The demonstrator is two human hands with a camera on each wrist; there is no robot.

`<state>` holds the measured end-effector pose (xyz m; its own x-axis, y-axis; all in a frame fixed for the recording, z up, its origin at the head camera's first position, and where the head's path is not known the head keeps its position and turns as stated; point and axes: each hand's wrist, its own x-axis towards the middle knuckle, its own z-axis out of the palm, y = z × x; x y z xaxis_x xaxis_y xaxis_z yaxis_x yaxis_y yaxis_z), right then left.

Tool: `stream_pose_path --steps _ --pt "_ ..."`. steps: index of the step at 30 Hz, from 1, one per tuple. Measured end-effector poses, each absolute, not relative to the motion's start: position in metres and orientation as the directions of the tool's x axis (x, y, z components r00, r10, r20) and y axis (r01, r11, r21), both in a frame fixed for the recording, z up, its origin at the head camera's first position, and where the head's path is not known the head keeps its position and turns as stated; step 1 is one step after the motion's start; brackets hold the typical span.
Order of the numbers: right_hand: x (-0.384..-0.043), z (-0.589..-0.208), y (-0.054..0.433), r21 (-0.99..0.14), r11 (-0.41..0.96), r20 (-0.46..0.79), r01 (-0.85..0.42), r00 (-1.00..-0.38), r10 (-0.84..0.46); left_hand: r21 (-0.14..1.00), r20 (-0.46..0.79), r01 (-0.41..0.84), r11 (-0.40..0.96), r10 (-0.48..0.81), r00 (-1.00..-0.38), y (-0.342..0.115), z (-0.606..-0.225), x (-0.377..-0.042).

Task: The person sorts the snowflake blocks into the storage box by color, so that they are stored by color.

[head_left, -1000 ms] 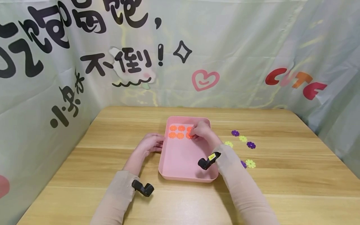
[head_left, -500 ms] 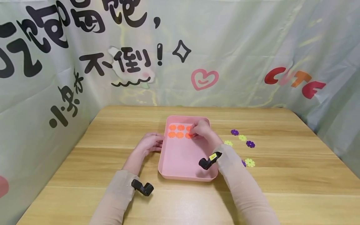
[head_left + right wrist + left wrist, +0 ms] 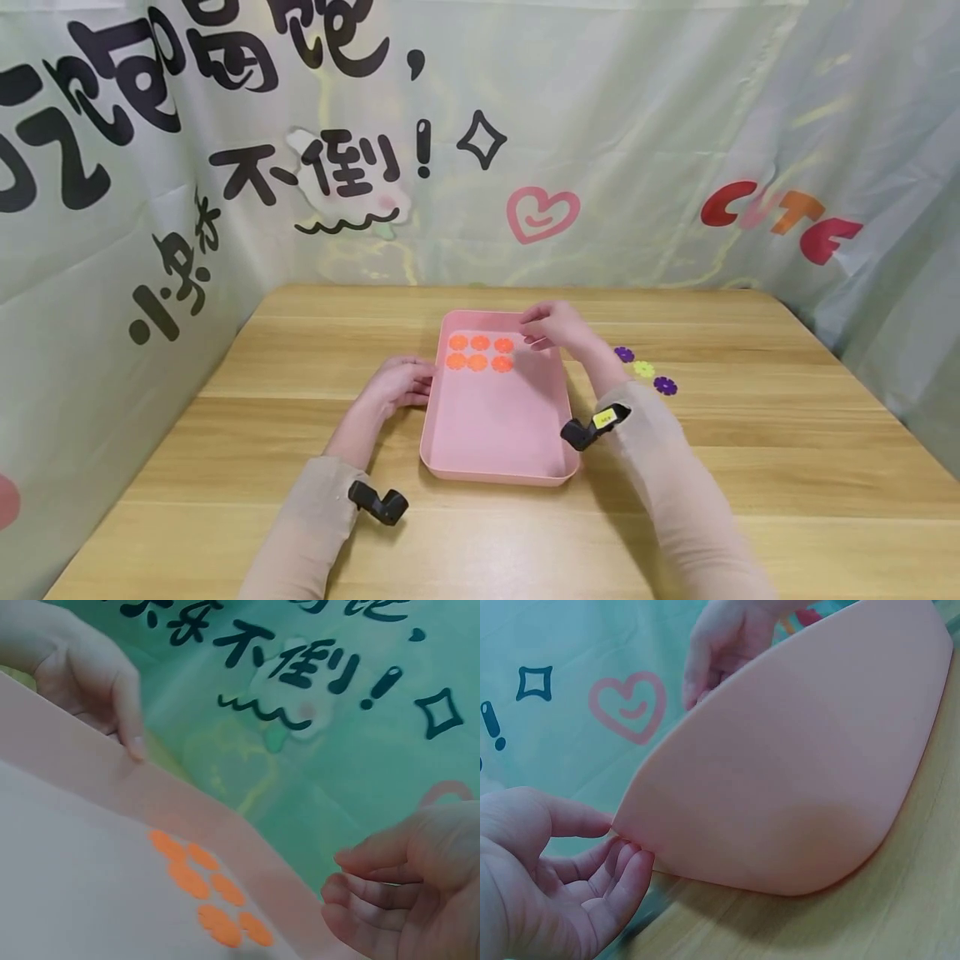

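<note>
A pink tray (image 3: 498,425) stands on the table, with orange flower-shaped discs (image 3: 477,362) lying flat inside it in two rows of 3. At the tray's left side, my left hand (image 3: 401,383) pinches the rim, one fingertip over the edge and the other fingers against the outer wall, as the left wrist view shows. My right hand (image 3: 555,327) hovers over the tray's far right corner, fingers loosely bent. Between its thumb and fingertips the right wrist view shows a small gap with nothing held.
Right of the tray, on the wooden table (image 3: 787,467), lie a purple disc (image 3: 664,386), a yellow disc (image 3: 643,369) and another purple disc (image 3: 623,354). My right forearm (image 3: 660,467) crosses the table's right half. A printed curtain (image 3: 637,150) closes off the back and sides.
My right hand has left the orange disc at the right end of the near row and moved up and right. Its sleeve now hides other discs at the right. The left hand stays put.
</note>
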<state>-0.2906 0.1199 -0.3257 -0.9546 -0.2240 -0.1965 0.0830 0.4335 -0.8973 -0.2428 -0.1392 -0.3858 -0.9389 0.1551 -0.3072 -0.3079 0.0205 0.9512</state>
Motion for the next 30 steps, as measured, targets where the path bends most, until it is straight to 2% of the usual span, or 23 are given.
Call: stream_pose_path --steps 11,20,30 --pt "-0.277 -0.325 0.19 -0.927 0.372 -0.117 0.032 -0.971 -0.21 0.951 -0.308 -0.31 0.016 0.15 -0.939 -0.139 -0.387 -0.243" --pt "-0.272 -0.336 0.25 -0.91 0.405 -0.149 0.087 -0.981 -0.124 0.951 -0.305 -0.308 0.007 0.156 -0.939 -0.139 -0.388 -0.243" --pt "-0.277 -0.361 0.274 -0.904 0.399 -0.189 0.155 -0.981 -0.048 0.952 -0.302 -0.305 0.003 0.156 -0.94 -0.139 -0.389 -0.242"
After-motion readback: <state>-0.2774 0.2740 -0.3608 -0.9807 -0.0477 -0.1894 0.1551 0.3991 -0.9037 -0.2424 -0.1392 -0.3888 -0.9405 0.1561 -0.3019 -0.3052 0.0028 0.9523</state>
